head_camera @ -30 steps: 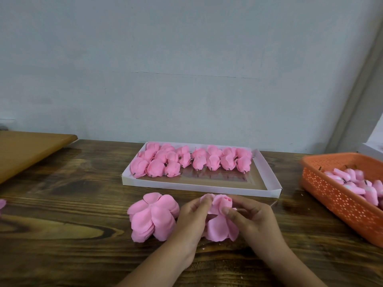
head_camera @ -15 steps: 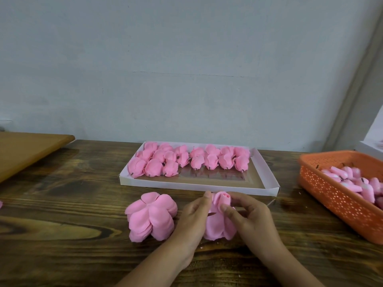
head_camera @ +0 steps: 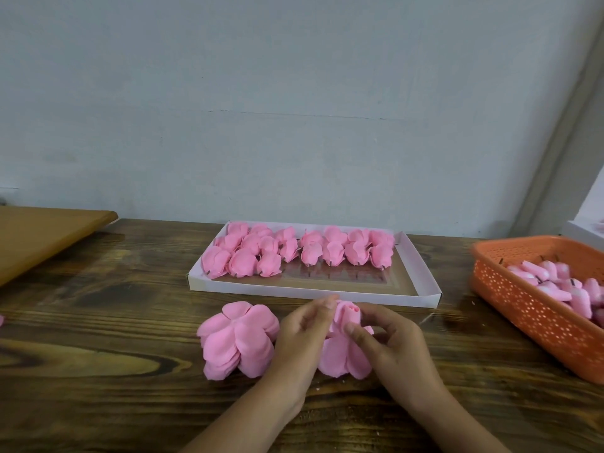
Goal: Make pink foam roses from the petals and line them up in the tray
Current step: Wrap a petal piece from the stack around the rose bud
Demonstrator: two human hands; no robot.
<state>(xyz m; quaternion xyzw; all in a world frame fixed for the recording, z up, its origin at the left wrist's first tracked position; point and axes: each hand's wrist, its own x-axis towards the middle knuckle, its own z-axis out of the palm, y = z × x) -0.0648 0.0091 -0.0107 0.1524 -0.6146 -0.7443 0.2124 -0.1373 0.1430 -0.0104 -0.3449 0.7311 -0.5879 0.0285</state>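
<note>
Single head view, looking forward and down across wooden table (head_camera: 98, 371) toward wall (head_camera: 294, 109); hands close below.

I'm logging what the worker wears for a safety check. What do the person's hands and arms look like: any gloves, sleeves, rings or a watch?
Both the left hand and the right hand are bare, with no gloves. No ring, watch or bracelet shows. Both forearms are uncovered down to the frame's lower edge, so no sleeve is in view. The nails look short and unpainted.
</note>
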